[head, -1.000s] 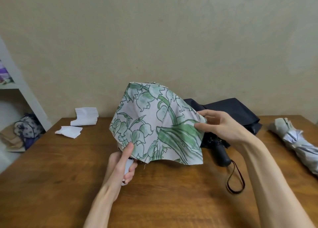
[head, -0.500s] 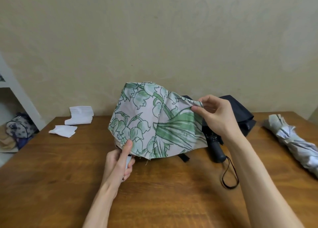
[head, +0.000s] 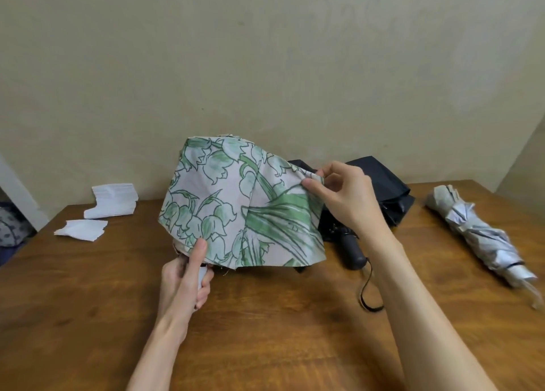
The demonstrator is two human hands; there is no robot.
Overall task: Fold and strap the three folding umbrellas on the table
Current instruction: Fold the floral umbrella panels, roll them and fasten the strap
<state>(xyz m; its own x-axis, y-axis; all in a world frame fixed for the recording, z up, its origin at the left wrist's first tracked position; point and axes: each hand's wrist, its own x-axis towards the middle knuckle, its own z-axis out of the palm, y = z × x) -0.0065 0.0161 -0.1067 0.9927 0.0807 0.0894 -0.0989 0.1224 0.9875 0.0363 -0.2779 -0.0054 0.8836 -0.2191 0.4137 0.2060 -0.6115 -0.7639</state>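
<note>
Nearest to me, above the brown surface (head: 265, 340), my left hand (head: 184, 275) is clenched round the pale handle (head: 203, 274) of the flowered umbrella (head: 236, 202), with the thumb pressed up against the lower hem of the cloth. That handle is the one hard part and, I judge, the place to hold it. The whole thing seems light, since one hand carries it tilted away from me. The canopy hangs in loose panels over it, thin and soft, probably slippery cloth that will not hold a crease by itself. So I would take each panel at its fold or at a rib tip, not in the slack middle. My right hand (head: 345, 196) does that a little farther off, on the right: thumb and forefinger pinch a bunched fold at the canopy's right edge. The ribs underneath are hidden; I expect they are thin and easy to bend. I cannot see the strap. Behind that hand lies the black umbrella (head: 380, 181), unfolded, its stubby grip (head: 352, 250) and wrist loop (head: 365, 296) pointing toward me. Well apart on the right lies the silver umbrella (head: 477, 234), gathered but crumpled; whether it is strapped I cannot tell. Far left lie white tissues (head: 113, 200).
</note>
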